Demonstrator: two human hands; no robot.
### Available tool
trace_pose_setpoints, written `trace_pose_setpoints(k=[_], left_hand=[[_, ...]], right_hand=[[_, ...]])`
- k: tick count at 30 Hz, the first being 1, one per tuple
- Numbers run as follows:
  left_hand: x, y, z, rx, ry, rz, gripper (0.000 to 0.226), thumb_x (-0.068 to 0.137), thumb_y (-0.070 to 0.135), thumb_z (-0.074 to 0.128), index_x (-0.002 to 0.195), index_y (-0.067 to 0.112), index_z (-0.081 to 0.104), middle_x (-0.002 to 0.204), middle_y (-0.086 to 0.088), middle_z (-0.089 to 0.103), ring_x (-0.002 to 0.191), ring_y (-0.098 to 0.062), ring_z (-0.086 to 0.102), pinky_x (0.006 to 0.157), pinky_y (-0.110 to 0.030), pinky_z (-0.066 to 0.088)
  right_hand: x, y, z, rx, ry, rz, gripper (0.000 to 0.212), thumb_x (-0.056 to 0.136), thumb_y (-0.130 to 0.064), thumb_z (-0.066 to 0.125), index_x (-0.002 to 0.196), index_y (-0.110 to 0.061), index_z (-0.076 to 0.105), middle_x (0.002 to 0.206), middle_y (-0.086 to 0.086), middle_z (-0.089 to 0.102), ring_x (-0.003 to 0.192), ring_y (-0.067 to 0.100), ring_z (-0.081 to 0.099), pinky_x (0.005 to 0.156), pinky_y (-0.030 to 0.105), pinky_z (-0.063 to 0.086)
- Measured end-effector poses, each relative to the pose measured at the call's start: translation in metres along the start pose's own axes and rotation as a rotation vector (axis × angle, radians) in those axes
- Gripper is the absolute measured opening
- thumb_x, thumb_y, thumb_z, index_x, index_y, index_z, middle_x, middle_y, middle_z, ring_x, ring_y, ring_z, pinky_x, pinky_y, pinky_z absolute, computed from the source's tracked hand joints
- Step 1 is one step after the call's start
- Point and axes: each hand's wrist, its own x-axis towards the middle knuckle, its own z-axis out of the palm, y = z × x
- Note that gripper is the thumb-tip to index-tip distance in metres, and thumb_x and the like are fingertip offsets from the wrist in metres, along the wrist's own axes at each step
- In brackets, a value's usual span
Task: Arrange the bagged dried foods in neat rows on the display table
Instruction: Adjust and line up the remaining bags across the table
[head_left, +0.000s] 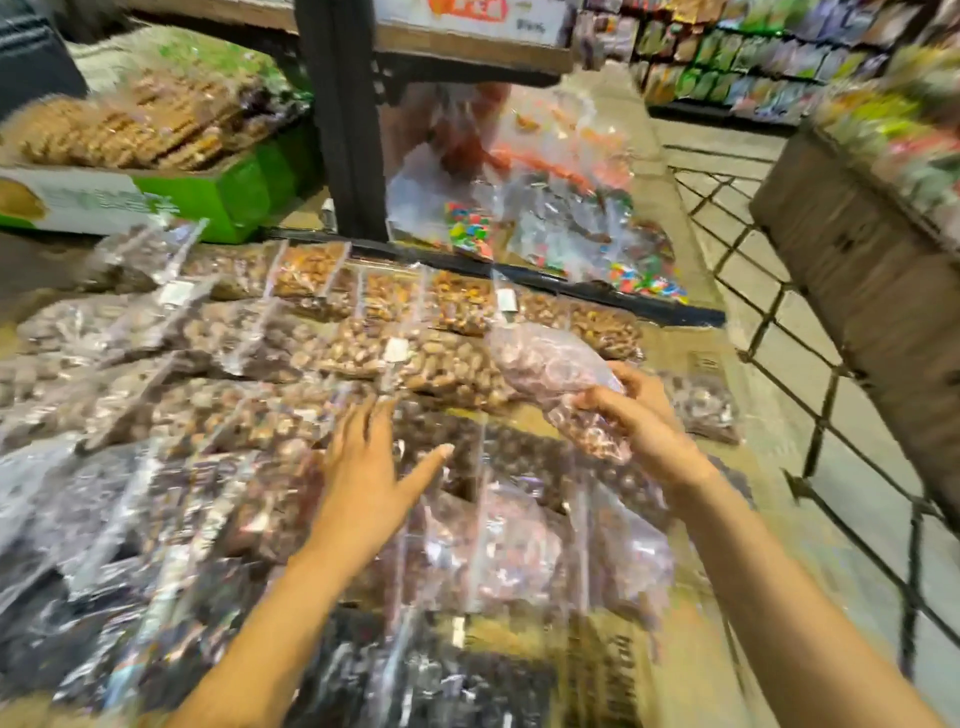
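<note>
Clear bags of brown dried foods (291, 358) lie in overlapping rows across the display table (691, 358), which is lined with cardboard. My right hand (636, 415) grips one clear bag of pinkish-brown nuts (550, 369), lifted above the right side of the rows. My left hand (363, 467) hovers flat with fingers spread over the bags in the middle, holding nothing. Dark dried fruit bags (467, 675) fill the near edge. The whole view is motion-blurred.
A black post (343, 119) rises behind the table. Bags of coloured candy (561, 234) pile right of it. A green box of baked snacks (156, 156) sits back left. A wire cart frame (810, 415) and a cardboard box (857, 260) stand right, by an aisle.
</note>
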Motion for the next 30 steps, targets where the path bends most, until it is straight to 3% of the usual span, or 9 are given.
trace_pose_setpoints(k=[2, 6, 12, 16, 21, 23, 25, 27, 30], left_hand=[[-0.005, 0.033, 0.026, -0.016, -0.040, 0.063, 0.084, 0.082, 0.063, 0.049, 0.148, 0.017, 0.025, 0.155, -0.007, 0.024, 0.144, -0.023, 0.015, 0.117, -0.040, 0.017], [-0.020, 0.065, 0.067, -0.058, -0.086, 0.055, 0.085, 0.083, 0.067, 0.048, 0.150, 0.022, 0.021, 0.158, 0.001, 0.017, 0.146, -0.018, 0.012, 0.118, -0.041, 0.018], [-0.039, 0.081, 0.091, -0.001, -0.133, 0.061, 0.081, 0.084, 0.067, 0.046, 0.149, 0.027, 0.021, 0.158, 0.002, 0.016, 0.146, -0.019, 0.011, 0.117, -0.044, 0.019], [-0.038, 0.094, 0.105, 0.205, -0.142, 0.094, 0.064, 0.085, 0.066, 0.038, 0.133, 0.024, 0.049, 0.157, -0.006, 0.023, 0.146, -0.024, 0.013, 0.117, -0.042, 0.016], [-0.049, 0.111, 0.134, 0.290, -0.256, 0.119, 0.042, 0.092, 0.055, 0.044, 0.099, 0.018, 0.062, 0.151, -0.002, 0.035, 0.145, -0.025, 0.018, 0.120, -0.042, 0.002], [-0.056, 0.109, 0.150, 0.205, -0.216, 0.153, 0.025, 0.095, 0.039, 0.049, 0.083, 0.017, 0.054, 0.127, -0.001, 0.059, 0.126, -0.027, 0.050, 0.117, -0.052, 0.015], [-0.059, 0.108, 0.156, 0.052, -0.165, 0.082, 0.021, 0.096, 0.026, 0.047, 0.079, 0.015, 0.051, 0.077, -0.002, 0.066, 0.073, -0.021, 0.064, 0.082, -0.051, 0.053], [-0.058, 0.117, 0.156, -0.072, -0.093, 0.020, 0.026, 0.097, 0.026, 0.044, 0.075, 0.014, 0.051, 0.060, -0.005, 0.057, 0.053, -0.023, 0.055, 0.056, -0.047, 0.052], [-0.056, 0.135, 0.148, -0.181, -0.037, 0.022, 0.029, 0.097, 0.021, 0.047, 0.069, 0.013, 0.050, 0.053, -0.001, 0.047, 0.043, -0.012, 0.044, 0.045, -0.033, 0.041]], right_hand=[[-0.015, 0.018, -0.049, -0.089, 0.027, -0.017, 0.042, 0.053, -0.030, 0.072, 0.094, -0.019, 0.067, 0.084, -0.004, 0.070, 0.073, 0.000, 0.063, 0.068, 0.018, 0.049], [-0.044, 0.062, -0.112, -0.116, 0.075, -0.002, 0.045, 0.050, -0.030, 0.074, 0.091, -0.014, 0.065, 0.074, -0.013, 0.071, 0.070, -0.003, 0.060, 0.067, 0.017, 0.047], [-0.093, 0.111, -0.146, -0.286, -0.093, 0.018, 0.073, 0.045, -0.039, 0.075, 0.113, -0.023, 0.055, 0.107, -0.007, 0.066, 0.095, -0.005, 0.061, 0.084, 0.010, 0.046], [-0.105, 0.147, -0.146, -0.494, -0.229, 0.103, 0.088, 0.049, -0.031, 0.083, 0.117, -0.052, 0.033, 0.122, -0.005, 0.056, 0.111, 0.011, 0.057, 0.095, 0.036, 0.049], [-0.111, 0.156, -0.141, -0.344, -0.221, 0.152, 0.095, 0.052, -0.015, 0.080, 0.126, -0.046, 0.030, 0.122, -0.004, 0.053, 0.103, 0.038, 0.062, 0.085, 0.052, 0.053], [-0.111, 0.159, -0.140, -0.293, -0.224, 0.164, 0.095, 0.054, -0.012, 0.078, 0.125, -0.048, 0.027, 0.124, -0.007, 0.050, 0.107, 0.037, 0.060, 0.088, 0.047, 0.052], [-0.109, 0.162, -0.141, -0.300, -0.233, 0.161, 0.099, 0.052, -0.017, 0.079, 0.129, -0.047, 0.023, 0.129, -0.010, 0.045, 0.119, 0.018, 0.051, 0.096, 0.033, 0.049], [-0.108, 0.164, -0.141, -0.303, -0.236, 0.166, 0.102, 0.051, -0.020, 0.079, 0.132, -0.046, 0.022, 0.129, -0.012, 0.043, 0.122, 0.010, 0.045, 0.099, 0.027, 0.045], [-0.109, 0.167, -0.138, -0.305, -0.240, 0.163, 0.102, 0.053, -0.017, 0.080, 0.135, -0.041, 0.025, 0.130, -0.012, 0.042, 0.124, 0.007, 0.041, 0.098, 0.015, 0.040]])
